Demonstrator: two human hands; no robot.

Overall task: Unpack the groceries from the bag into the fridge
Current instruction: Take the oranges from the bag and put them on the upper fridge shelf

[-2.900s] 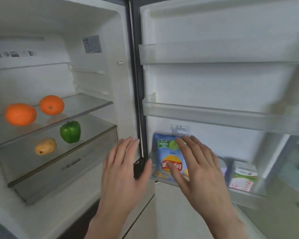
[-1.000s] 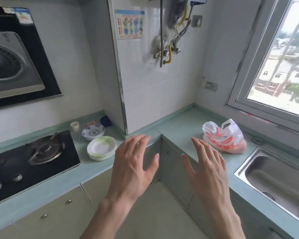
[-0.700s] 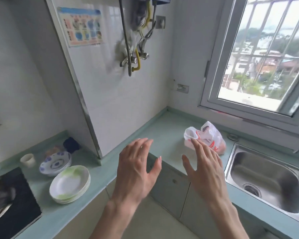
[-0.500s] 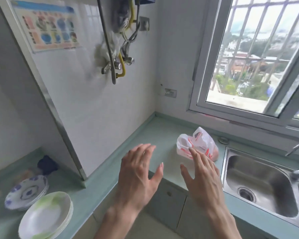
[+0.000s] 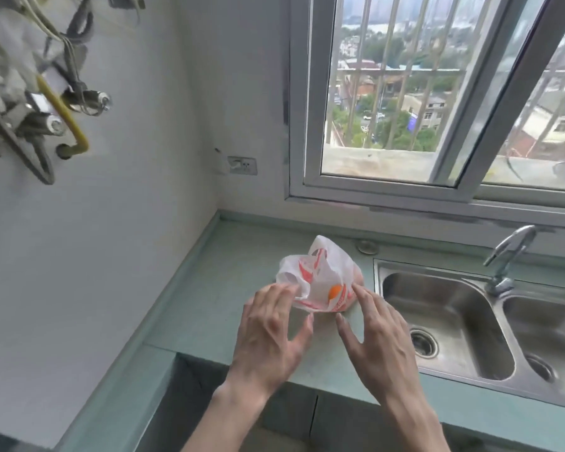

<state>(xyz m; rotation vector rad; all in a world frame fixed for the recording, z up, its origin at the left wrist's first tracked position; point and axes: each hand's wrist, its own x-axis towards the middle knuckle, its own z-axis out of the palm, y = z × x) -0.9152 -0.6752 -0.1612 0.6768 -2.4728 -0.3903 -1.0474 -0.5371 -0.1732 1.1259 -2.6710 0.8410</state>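
bag: white thin plastic bag [image 5: 320, 275] with red-orange print, resting on the pale green counter [image 5: 216, 288] just left of the sink [image 5: 437, 321]; top crumpled and partly gaping.
bag print: red-orange marks only; no word or brand legible.
bag contents: one round orange item [image 5: 336, 291] visible through the plastic at the near side; any other contents cannot be told.
left hand: left hand [image 5: 271, 337] above the counter at the near-left side of the bag, palm down, fingers spread and straight; fingertips at the bag's left edge, contact cannot be confirmed.
left hand grip: released, nothing grasped.
right hand: right hand [image 5: 375, 337] at the near-right side of the bag, palm turned inward, fingers extended; index fingertip at the bag's right edge, thumb pointing toward the left hand.
right hand grip: released, nothing grasped.
hand spacing: thumbs near each other, apart, in front of the bag.
sink: stainless double basin, with a tap [image 5: 506, 256] at the back rim.
wall: socket [image 5: 242, 165] left of the window [image 5: 437, 99]; no readable marking.
upper left: pipes and valves [image 5: 40, 102] with a yellow hose.
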